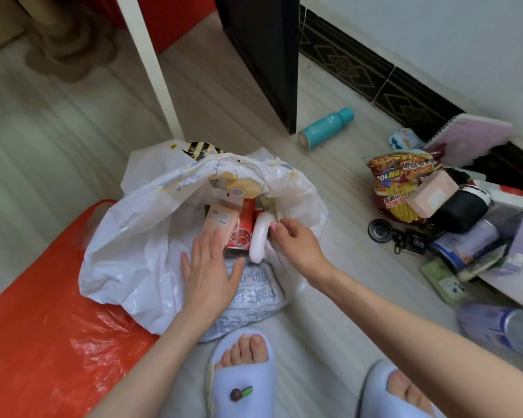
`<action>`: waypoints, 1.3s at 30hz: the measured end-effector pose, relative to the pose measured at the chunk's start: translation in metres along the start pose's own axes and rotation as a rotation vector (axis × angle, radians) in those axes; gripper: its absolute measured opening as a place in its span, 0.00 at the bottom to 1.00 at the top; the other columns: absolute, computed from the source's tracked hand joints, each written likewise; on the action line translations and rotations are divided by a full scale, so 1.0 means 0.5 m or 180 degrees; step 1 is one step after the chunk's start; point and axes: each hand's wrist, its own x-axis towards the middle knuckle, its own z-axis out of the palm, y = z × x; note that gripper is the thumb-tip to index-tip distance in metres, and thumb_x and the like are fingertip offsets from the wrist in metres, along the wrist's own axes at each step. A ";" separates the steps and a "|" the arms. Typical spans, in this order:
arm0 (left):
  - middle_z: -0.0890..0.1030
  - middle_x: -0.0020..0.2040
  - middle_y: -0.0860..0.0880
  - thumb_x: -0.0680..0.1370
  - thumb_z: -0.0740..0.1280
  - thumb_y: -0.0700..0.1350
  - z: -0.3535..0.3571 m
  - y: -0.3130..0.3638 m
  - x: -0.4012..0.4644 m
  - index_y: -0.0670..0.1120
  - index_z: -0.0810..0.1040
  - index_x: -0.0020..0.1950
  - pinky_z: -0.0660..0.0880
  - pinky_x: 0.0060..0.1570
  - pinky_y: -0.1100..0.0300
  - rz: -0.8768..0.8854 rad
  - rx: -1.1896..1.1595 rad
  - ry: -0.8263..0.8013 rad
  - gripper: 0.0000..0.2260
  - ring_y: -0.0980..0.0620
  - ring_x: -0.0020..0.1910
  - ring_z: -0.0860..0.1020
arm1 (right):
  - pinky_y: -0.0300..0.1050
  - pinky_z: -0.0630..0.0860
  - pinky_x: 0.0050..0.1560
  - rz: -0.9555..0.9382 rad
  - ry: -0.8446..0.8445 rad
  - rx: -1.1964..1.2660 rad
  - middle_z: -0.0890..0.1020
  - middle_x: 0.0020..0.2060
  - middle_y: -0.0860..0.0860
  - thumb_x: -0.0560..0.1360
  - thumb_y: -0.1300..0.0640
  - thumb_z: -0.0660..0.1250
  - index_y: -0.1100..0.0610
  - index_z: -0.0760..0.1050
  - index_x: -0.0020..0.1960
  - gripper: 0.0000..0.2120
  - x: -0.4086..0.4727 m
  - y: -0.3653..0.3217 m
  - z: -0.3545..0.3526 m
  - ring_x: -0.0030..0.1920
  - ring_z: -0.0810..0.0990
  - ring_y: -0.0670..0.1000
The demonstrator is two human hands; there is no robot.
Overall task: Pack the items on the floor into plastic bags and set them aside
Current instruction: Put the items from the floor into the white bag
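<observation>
A white plastic bag [139, 236] lies open on the floor in front of me. Inside it are a beige box [219, 224], a red packet [243, 227] and a white curved object [259, 236]. My left hand [209, 273] lies flat with straight fingers on the bag's near edge, fingertips at the beige box. My right hand [296, 242] is at the bag's right side; its fingertips touch the bag's rim beside the white curved object. A red plastic bag [49, 327] lies flat at the lower left.
A pile of items sits at the right: a noodle packet [396, 182], a pink box [432, 194], a black pouch [462, 211], a keychain [405, 239], a notebook [471, 137]. A teal bottle [326, 126] lies near a dark door frame [263, 55]. A clear bottle [501, 327] lies at right. My slippered feet [242, 366] are below.
</observation>
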 end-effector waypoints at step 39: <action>0.69 0.59 0.37 0.75 0.64 0.42 0.038 0.449 0.495 0.49 0.57 0.73 0.71 0.52 0.45 0.1148 0.0391 -0.0062 0.28 0.35 0.54 0.71 | 0.61 0.69 0.61 -0.1275 0.2035 -0.2598 0.74 0.59 0.62 0.62 0.52 0.75 0.61 0.67 0.65 0.35 0.091 0.110 -0.457 0.59 0.64 0.58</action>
